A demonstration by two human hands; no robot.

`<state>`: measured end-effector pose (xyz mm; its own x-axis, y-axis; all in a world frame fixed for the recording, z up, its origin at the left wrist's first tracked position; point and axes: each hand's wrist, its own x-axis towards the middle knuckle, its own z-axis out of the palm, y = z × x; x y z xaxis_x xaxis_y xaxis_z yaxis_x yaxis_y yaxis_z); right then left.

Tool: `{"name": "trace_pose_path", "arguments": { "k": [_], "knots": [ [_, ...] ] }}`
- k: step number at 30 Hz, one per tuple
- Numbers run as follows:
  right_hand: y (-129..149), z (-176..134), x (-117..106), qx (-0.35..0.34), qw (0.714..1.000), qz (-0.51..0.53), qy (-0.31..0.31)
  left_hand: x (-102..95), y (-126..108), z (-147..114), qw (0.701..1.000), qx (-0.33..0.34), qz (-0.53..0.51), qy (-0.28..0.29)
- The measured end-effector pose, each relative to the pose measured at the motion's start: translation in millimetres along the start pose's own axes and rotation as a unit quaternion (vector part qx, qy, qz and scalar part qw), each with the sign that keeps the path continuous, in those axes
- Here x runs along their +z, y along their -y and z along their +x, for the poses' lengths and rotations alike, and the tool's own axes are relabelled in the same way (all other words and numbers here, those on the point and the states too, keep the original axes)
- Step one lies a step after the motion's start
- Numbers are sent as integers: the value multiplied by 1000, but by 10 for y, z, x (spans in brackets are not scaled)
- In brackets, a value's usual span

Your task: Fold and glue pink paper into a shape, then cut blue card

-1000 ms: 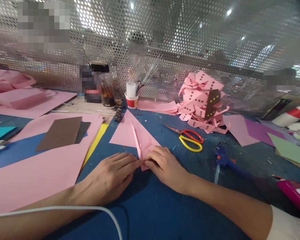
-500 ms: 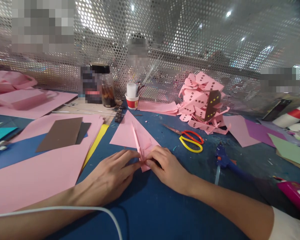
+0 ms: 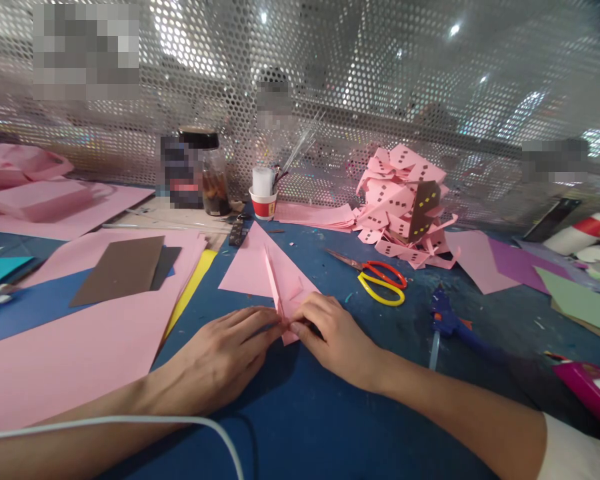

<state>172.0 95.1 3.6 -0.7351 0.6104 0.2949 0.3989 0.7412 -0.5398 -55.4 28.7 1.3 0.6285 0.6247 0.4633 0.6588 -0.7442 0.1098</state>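
Note:
A piece of pink paper [image 3: 261, 270] lies on the blue tabletop in front of me, its pointed end facing away. A narrow pink paper strip [image 3: 272, 280] stands on edge along it. My left hand [image 3: 225, 353] pinches the near end of the strip from the left, fingertips pressed together. From the right, my right hand [image 3: 333, 337] closes its thumb and fingers on the same near end, against the pink paper. The fingertips of both hands almost meet there and cover the pinched spot. Scissors [image 3: 383, 283] with red and yellow handles rest open beyond my right hand.
At right lie a blue glue gun [image 3: 445, 317] and a magenta tool [image 3: 583, 383]. A heap of pink paper pieces [image 3: 395, 200] stands at the back, near a paper cup [image 3: 263, 205] and a jar [image 3: 215, 180]. Pink sheets [image 3: 105, 347] spread at left; a white cable [image 3: 180, 420] crosses my left forearm.
Almost nothing differs. Both hands keep their hold at the near end of the pink strip, and the view has shifted very slightly.

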Motion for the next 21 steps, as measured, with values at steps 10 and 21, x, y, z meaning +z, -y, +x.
{"name": "trace_pose_path", "arguments": {
  "k": [10,21],
  "knots": [
    [15,-3,-1,-1,1000,1,1,10,16,16,1000,-1,3,2],
    [31,-17,-15,0,1000,12,5,5,13,12,1000,-12,2,-2]
  ]
}}
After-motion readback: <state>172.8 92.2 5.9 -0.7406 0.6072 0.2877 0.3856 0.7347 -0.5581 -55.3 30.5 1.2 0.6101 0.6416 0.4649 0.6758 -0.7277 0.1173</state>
